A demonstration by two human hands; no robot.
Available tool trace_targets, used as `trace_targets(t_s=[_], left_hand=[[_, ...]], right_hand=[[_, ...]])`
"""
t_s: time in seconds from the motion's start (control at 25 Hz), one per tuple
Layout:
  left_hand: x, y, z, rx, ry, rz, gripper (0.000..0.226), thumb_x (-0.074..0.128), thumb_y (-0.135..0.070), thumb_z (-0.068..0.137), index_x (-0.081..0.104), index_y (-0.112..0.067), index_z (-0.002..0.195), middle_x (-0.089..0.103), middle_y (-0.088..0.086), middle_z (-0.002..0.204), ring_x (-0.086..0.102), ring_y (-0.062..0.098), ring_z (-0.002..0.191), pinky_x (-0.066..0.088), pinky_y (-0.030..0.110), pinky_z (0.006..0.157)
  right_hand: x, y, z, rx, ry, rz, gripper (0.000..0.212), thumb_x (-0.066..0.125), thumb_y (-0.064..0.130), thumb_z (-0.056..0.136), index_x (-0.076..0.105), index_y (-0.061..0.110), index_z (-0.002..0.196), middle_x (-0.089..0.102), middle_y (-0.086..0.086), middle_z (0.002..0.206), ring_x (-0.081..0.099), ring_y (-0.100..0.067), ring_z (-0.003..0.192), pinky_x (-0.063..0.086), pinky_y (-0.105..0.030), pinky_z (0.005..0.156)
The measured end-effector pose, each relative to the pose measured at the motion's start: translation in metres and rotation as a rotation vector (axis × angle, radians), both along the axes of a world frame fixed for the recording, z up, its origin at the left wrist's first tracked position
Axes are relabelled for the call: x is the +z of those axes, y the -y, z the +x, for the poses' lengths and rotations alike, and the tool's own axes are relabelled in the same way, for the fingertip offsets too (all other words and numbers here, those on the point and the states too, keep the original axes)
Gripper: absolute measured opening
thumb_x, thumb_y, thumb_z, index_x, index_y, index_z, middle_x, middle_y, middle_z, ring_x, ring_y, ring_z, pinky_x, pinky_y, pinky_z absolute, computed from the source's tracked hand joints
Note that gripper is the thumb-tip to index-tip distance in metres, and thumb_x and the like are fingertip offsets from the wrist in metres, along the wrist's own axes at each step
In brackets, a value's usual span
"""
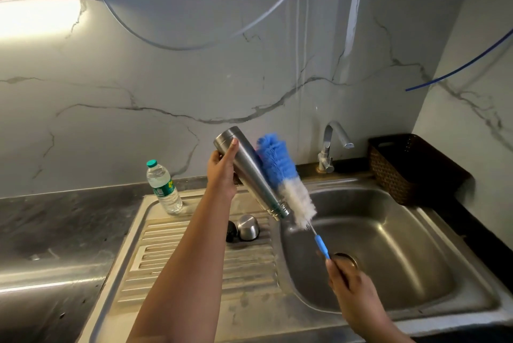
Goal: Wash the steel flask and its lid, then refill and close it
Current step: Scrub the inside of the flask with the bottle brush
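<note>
**Steel flask held mouth-down over the sink, brush along its side**

Steel flask [249,173] tilts above the seam between drainboard and basin, base up toward 11 o'clock and open threaded mouth down toward 5 o'clock, just over the basin's left rim. The left hand [222,170] has its grip wrapped around the upper body near the base, thumb lying along the metal. The right hand [347,279] pinches the low end of a blue handle above the drain [345,259]; its bottle brush [283,179], blue bristles above and white below, lies outside the flask, pressed along its right side. The steel lid [247,227] lies on its side on the ribbed drainboard [194,267], at 6 o'clock from the flask and apart from it, with a small black piece touching its left.

The sink basin [402,245] lies open to the right of the brush, nothing standing inside. At 12 o'clock from the basin the tap [333,145] rises with its spout turned right, well clear of the brush tip. A brown woven basket [402,170] crowds the basin's far right corner on the tabletop [41,231]. A plastic water bottle [163,187] with a green cap stands upright at the drainboard's far left corner, at 9 o'clock from the flask. White and blue hoses hang across the marble wall above.
</note>
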State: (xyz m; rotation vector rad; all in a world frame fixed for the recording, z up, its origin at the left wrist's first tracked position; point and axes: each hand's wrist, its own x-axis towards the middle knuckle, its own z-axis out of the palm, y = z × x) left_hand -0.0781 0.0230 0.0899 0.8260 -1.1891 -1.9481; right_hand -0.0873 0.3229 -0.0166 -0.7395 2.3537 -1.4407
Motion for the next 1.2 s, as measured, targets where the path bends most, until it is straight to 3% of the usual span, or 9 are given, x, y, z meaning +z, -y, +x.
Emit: trace_targets(t_s=[0.16, 0.24, 0.32, 0.44, 0.56, 0.76, 0.96, 1.12, 1.2], left_hand=[[0.003, -0.007, -0.011, -0.042, 0.009, 0.024, 0.042, 0.076, -0.032, 0.083, 0.056, -0.016, 0.116, 0.065, 0.006, 0.101, 0.063, 0.026, 0.092, 0.052, 0.038, 0.07], [-0.002, -0.02, -0.02, -0.073, 0.034, 0.005, 0.045, 0.077, -0.033, 0.082, 0.057, -0.014, 0.117, 0.067, 0.006, 0.1, 0.065, 0.028, 0.094, 0.055, 0.042, 0.073], [-0.005, -0.03, -0.028, -0.062, 0.026, 0.025, 0.045, 0.078, -0.033, 0.081, 0.055, -0.016, 0.116, 0.067, 0.006, 0.103, 0.065, 0.029, 0.097, 0.056, 0.046, 0.078], [-0.005, -0.029, -0.029, 0.01, -0.018, 0.072, 0.048, 0.078, -0.03, 0.082, 0.052, -0.018, 0.12, 0.064, 0.007, 0.108, 0.064, 0.027, 0.097, 0.054, 0.039, 0.062], [-0.006, -0.02, -0.025, 0.061, -0.05, 0.071, 0.052, 0.077, -0.03, 0.083, 0.051, -0.017, 0.126, 0.062, 0.006, 0.111, 0.063, 0.024, 0.096, 0.052, 0.033, 0.055], [-0.018, -0.036, -0.031, -0.001, 0.001, -0.052, 0.039, 0.08, -0.029, 0.079, 0.054, -0.024, 0.107, 0.064, 0.005, 0.109, 0.062, 0.027, 0.104, 0.053, 0.037, 0.076], [-0.014, -0.026, -0.023, 0.039, -0.072, -0.061, 0.049, 0.077, -0.025, 0.083, 0.051, -0.018, 0.124, 0.063, 0.002, 0.109, 0.063, 0.023, 0.1, 0.053, 0.038, 0.073], [-0.02, -0.031, -0.024, 0.002, -0.05, -0.188, 0.041, 0.078, -0.023, 0.082, 0.053, -0.023, 0.115, 0.064, 0.003, 0.11, 0.064, 0.023, 0.101, 0.054, 0.037, 0.077], [-0.026, -0.039, -0.028, -0.014, -0.009, -0.221, 0.041, 0.08, -0.028, 0.079, 0.054, -0.028, 0.111, 0.065, 0.004, 0.113, 0.065, 0.024, 0.104, 0.056, 0.041, 0.086]], right_hand=[[0.003, -0.011, 0.0, 0.034, -0.085, 0.038, 0.019, 0.055, 0.022, 0.095, 0.066, 0.037, 0.091, 0.049, 0.01, 0.051, 0.046, -0.005, 0.048, 0.038, -0.017, 0.052], [0.008, 0.008, -0.012, 0.029, -0.121, 0.028, 0.017, 0.051, 0.027, 0.097, 0.067, 0.026, 0.092, 0.047, 0.003, 0.05, 0.045, -0.007, 0.046, 0.038, -0.023, 0.05], [0.013, 0.028, -0.029, 0.012, -0.134, 0.053, 0.021, 0.048, 0.029, 0.098, 0.065, 0.017, 0.098, 0.046, 0.003, 0.051, 0.046, -0.007, 0.045, 0.034, -0.019, 0.046], [0.012, 0.028, -0.036, 0.014, -0.122, 0.096, 0.026, 0.045, 0.034, 0.099, 0.065, 0.017, 0.099, 0.046, 0.003, 0.052, 0.047, -0.008, 0.045, 0.035, -0.018, 0.044], [0.0, 0.002, -0.023, 0.013, -0.079, 0.133, 0.044, 0.037, 0.053, 0.091, 0.067, 0.02, 0.095, 0.052, -0.003, 0.056, 0.051, -0.012, 0.05, 0.046, -0.032, 0.056], [0.012, 0.025, -0.036, 0.031, -0.057, 0.129, 0.029, 0.043, 0.033, 0.099, 0.066, 0.016, 0.108, 0.046, 0.004, 0.054, 0.044, -0.006, 0.044, 0.035, -0.017, 0.044], [-0.002, -0.002, -0.026, 0.039, -0.073, 0.205, 0.033, 0.04, 0.046, 0.095, 0.066, 0.026, 0.093, 0.056, 0.001, 0.06, 0.056, -0.014, 0.057, 0.043, -0.026, 0.057], [0.003, -0.003, -0.026, 0.054, -0.03, 0.186, 0.023, 0.046, 0.033, 0.099, 0.065, 0.027, 0.088, 0.055, 0.002, 0.059, 0.051, -0.007, 0.052, 0.041, -0.022, 0.054], [0.015, 0.016, -0.038, 0.086, -0.043, 0.185, 0.025, 0.042, 0.034, 0.1, 0.064, 0.023, 0.097, 0.055, 0.002, 0.063, 0.051, -0.009, 0.055, 0.039, -0.018, 0.048]])
